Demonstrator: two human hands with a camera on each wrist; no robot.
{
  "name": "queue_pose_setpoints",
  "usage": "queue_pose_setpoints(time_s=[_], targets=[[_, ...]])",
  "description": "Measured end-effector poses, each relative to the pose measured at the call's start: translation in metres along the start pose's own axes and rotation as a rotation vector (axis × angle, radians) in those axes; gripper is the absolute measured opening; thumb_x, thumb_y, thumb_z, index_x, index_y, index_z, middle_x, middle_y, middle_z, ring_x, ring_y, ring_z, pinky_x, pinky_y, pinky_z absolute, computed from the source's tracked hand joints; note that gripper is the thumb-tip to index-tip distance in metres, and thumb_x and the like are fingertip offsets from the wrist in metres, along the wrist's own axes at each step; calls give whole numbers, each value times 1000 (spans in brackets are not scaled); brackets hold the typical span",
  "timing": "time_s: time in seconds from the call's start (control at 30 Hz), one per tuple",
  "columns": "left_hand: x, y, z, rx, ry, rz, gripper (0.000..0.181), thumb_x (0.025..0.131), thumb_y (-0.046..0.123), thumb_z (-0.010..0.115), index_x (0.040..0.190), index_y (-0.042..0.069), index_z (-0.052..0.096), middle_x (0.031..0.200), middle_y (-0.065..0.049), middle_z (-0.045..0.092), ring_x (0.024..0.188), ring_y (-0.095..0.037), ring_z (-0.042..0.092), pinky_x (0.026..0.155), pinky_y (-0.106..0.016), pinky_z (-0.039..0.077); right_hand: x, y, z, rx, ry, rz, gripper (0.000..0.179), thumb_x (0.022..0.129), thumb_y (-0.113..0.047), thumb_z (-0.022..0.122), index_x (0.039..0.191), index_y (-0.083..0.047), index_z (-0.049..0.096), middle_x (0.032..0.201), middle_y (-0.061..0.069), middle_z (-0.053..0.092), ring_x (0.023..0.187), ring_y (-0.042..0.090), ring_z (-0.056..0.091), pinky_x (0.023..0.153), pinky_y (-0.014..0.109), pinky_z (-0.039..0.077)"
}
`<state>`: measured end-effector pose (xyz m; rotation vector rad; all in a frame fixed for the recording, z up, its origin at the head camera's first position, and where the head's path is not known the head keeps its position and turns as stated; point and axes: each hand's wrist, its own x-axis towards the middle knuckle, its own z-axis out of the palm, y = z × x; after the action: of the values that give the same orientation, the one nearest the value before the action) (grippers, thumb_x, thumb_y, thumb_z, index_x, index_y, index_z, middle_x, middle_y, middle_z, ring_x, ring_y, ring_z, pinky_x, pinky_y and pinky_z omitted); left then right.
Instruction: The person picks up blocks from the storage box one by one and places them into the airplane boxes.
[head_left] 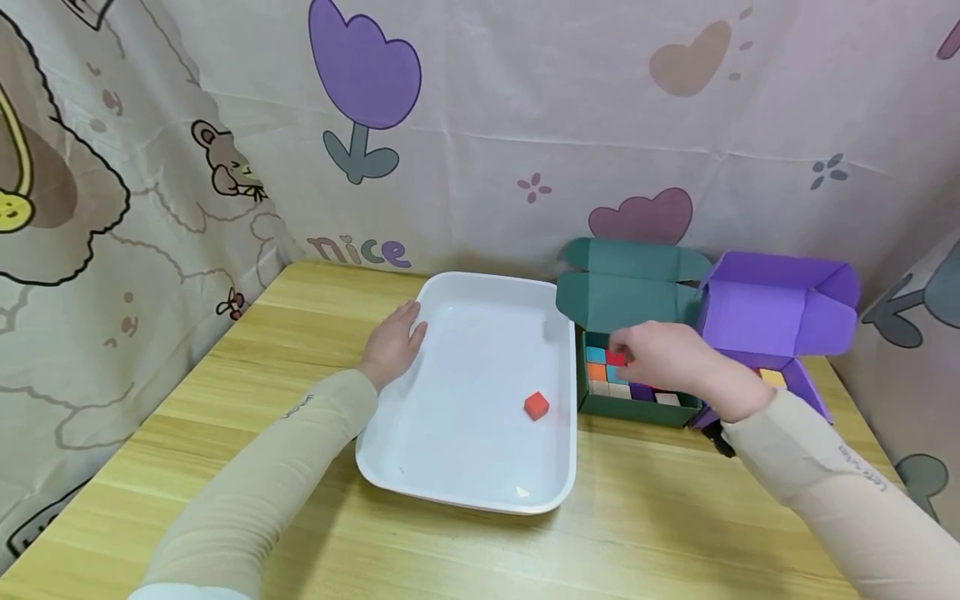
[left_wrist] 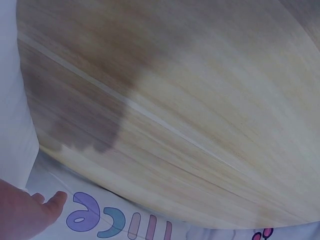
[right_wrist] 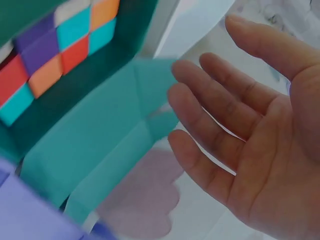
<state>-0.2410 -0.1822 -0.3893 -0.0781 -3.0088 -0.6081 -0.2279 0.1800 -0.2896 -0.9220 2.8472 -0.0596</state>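
A white tray (head_left: 465, 358) lies on the wooden table, with one red cube (head_left: 536, 406) in its right half. My left hand (head_left: 392, 343) rests at the tray's left rim, fingers straight and thumb apart; only part of it shows in the left wrist view. Over the open green box (head_left: 633, 408) hovers my right hand (head_left: 663, 357). In the right wrist view its fingers are loosely bent, the thumb stands apart and the palm is bare. Coloured cubes (right_wrist: 75, 35) in red, orange, blue, purple and pale wood sit in rows inside the green box, partly hidden beneath the hand in the head view.
Right of the green box stands an open purple box (head_left: 757, 317) with a yellow block (head_left: 772, 378) showing inside. A small black object (head_left: 718, 439) lies before the boxes. Printed cloth (head_left: 480, 125) hangs behind the table (head_left: 420, 550) and at both sides.
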Motion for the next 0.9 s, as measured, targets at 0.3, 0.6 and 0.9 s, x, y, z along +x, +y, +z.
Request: queue_pose_setpoints(time_s=[0.3,0.6,0.9], targets=[[1,-3,1,2,-19,-7,53,102,28,31,144,-5,28,153,-20,25,141,-35,24,119,-45,20,19,-39,22,-41,117,-168,23,76,-22,76,94,-10,69,91,4,71,77,18,59,65,34,50],[1,-1,0,-6,-18,-6,53,102,28,32,144,-4,29,153,-19,25,141,-35,24,119,-44,20,39,-63,49,-23,-2,-168,37,76,-27,77,108,-11,68,100,6,71,90,22,59,83,39,46],[2,-2,2,-5,-4,-7,53,102,28,32,144,-4,29,152,-19,26,141,-34,25,119,-43,20,54,-68,69,-57,-94,-162,36,77,-22,75,109,-12,66,97,5,68,84,19,54,78,35,43]])
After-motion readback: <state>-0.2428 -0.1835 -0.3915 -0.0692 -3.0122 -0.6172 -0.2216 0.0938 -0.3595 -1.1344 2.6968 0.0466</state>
